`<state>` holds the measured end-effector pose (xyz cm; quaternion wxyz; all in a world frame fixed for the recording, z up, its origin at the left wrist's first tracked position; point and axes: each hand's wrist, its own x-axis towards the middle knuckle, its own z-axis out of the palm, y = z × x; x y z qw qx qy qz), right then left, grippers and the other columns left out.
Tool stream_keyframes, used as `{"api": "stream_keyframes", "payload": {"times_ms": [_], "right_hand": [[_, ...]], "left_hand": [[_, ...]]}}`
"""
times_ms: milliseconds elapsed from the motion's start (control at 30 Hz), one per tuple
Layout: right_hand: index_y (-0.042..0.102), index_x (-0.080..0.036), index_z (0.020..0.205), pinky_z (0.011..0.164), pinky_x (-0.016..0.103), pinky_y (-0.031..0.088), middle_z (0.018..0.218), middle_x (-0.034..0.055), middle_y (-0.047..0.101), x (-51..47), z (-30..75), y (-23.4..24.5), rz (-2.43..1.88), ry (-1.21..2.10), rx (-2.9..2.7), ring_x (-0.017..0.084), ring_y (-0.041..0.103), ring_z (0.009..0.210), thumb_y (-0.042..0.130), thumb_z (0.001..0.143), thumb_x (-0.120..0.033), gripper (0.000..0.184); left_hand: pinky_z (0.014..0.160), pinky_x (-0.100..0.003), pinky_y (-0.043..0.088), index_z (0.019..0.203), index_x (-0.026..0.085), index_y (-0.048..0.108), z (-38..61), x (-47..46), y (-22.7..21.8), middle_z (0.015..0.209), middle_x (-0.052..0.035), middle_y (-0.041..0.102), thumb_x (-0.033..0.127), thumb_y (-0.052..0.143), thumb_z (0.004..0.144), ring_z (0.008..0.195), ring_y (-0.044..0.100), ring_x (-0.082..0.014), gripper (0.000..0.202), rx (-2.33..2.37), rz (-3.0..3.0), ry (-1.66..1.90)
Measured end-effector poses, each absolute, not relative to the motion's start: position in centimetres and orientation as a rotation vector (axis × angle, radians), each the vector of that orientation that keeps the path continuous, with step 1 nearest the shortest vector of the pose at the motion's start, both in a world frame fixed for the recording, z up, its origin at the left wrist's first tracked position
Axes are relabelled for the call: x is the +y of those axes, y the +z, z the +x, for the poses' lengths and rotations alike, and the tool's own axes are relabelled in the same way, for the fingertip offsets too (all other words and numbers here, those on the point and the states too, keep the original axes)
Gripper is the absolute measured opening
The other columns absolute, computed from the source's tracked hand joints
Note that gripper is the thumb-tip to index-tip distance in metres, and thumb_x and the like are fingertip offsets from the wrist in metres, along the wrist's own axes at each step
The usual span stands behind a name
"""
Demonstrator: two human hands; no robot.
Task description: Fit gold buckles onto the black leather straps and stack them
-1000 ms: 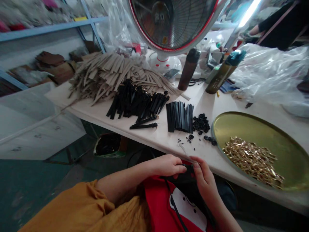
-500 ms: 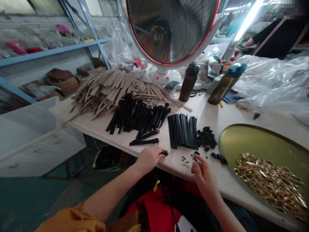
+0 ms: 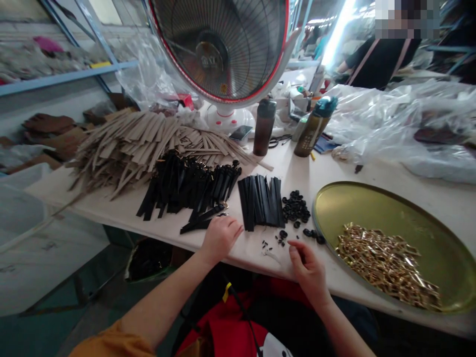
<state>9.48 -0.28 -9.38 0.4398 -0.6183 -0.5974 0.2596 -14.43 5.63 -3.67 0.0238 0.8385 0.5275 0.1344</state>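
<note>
My left hand (image 3: 222,239) rests at the table's near edge with its fingers curled together. Whatever they hold is hidden. It covers the end of a black strap (image 3: 194,227), one of two lying apart from the pile of black buckled straps (image 3: 178,183). My right hand (image 3: 308,270) hovers by the edge, thumb and forefinger slightly apart, with nothing visible between them. Just left of it lie tiny black pieces (image 3: 279,241) and a clear plastic scrap (image 3: 273,255). Plain black strips (image 3: 260,202) and a heap of small black loops (image 3: 295,207) lie beyond.
A gold oval tray (image 3: 372,196) at right holds gold metal buckles (image 3: 388,267). Beige strips (image 3: 130,144) are heaped at left. Behind stand a fan (image 3: 226,54), a brown bottle (image 3: 265,128) and a tilted bottle (image 3: 314,128). Another person (image 3: 383,59) is at back right.
The view has swung right. My left hand has moved forward and left over the loose straps; the black piece seen at its fingertips is now out of sight. My right thumb and forefinger are closer together.
</note>
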Motion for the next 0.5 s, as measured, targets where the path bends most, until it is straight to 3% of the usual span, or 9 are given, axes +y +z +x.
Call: {"api": "stream_keyframes", "payload": {"times_ms": [100, 300, 400, 500], "right_hand": [[0.059, -0.017, 0.092, 0.061, 0.027, 0.045, 0.073, 0.0032, 0.063, -0.2, 9.5, -9.4, -1.520, 0.624, -1.491, 0.015, 0.056, 0.064, 0.046, 0.082, -0.034, 0.023], [0.060, -0.017, 0.090, 0.060, 0.028, 0.044, 0.071, 0.0026, 0.061, -0.2, 9.3, -9.6, -1.480, 0.628, -1.457, 0.015, 0.054, 0.061, 0.046, 0.082, -0.035, 0.024], [0.060, -0.018, 0.089, 0.057, 0.027, 0.041, 0.063, -0.0004, 0.055, -0.1, 9.3, -9.1, -1.436, 0.711, -1.374, 0.013, 0.050, 0.057, 0.049, 0.080, -0.040, 0.026], [0.055, -0.019, 0.098, 0.048, 0.023, 0.036, 0.058, -0.0040, 0.049, -0.1, 9.7, -7.8, -1.303, 0.935, -1.103, 0.011, 0.044, 0.049, 0.045, 0.080, -0.049, 0.036]], "left_hand": [[0.078, -0.034, 0.041, 0.109, 0.016, 0.052, -11.0, 8.0, -3.4, 0.095, -0.0094, 0.062, 0.036, 0.044, 0.085, 0.089, 0.057, -0.0217, 0.032, 1.791, 2.393, 0.358], [0.074, -0.032, 0.044, 0.110, 0.009, 0.050, -8.6, 10.6, -3.0, 0.095, -0.0150, 0.063, 0.022, 0.049, 0.079, 0.087, 0.060, -0.0233, 0.034, 1.875, 2.200, 0.373], [0.078, -0.027, 0.042, 0.105, 0.014, 0.054, -8.3, 8.8, -1.3, 0.098, -0.0098, 0.062, 0.020, 0.043, 0.082, 0.089, 0.057, -0.0178, 0.027, 1.745, 2.244, 0.480], [0.065, -0.022, 0.042, 0.094, 0.016, 0.057, -7.9, 4.9, 0.0, 0.077, -0.0016, 0.061, 0.023, 0.043, 0.081, 0.069, 0.056, -0.0122, 0.020, 1.404, 2.140, 0.571]]}}
